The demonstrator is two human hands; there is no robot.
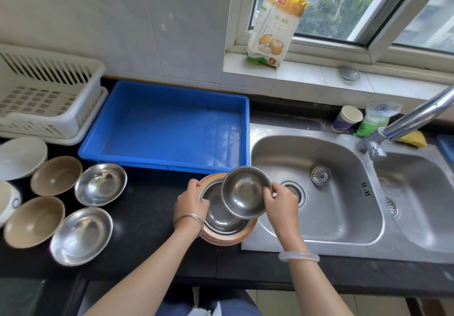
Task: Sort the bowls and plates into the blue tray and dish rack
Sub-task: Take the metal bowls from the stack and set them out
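Holding: right hand (280, 205) pinches bowl (245, 193); left hand (190, 201) grips stack (228, 238).
Tray (169, 167): 11 o'clock, left hand nearer.

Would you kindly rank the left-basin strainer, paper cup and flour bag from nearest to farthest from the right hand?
1. Left-basin strainer, in the sink beside the right hand.
2. Paper cup, behind the sink.
3. Flour bag, on the windowsill.

Flour bag (274, 27) on sill; paper cup (346, 118), yellow sponge (414, 139) behind sink (344, 229).
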